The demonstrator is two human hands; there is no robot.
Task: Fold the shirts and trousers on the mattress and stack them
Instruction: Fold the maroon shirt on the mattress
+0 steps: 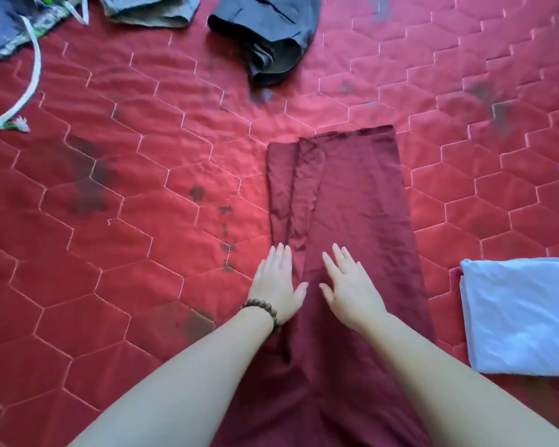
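The left hand (276, 282), ringed at the wrist by a brown beaded bracelet (265, 312), is laid flat with straight fingers on the left edge of a long dark maroon folded cloth garment (346, 201). The right hand (349, 285) is spread flat on the same garment just beside it, nothing being gripped. The garment is stretched lengthwise on the red quilted mattress (126, 237). A folded pale blue cloth (523, 314) is seen to the right. A crumpled dark grey garment (271, 40), a folded grey-green garment (149, 9) and blue drawstring shorts (4, 27) are placed along the far edge.
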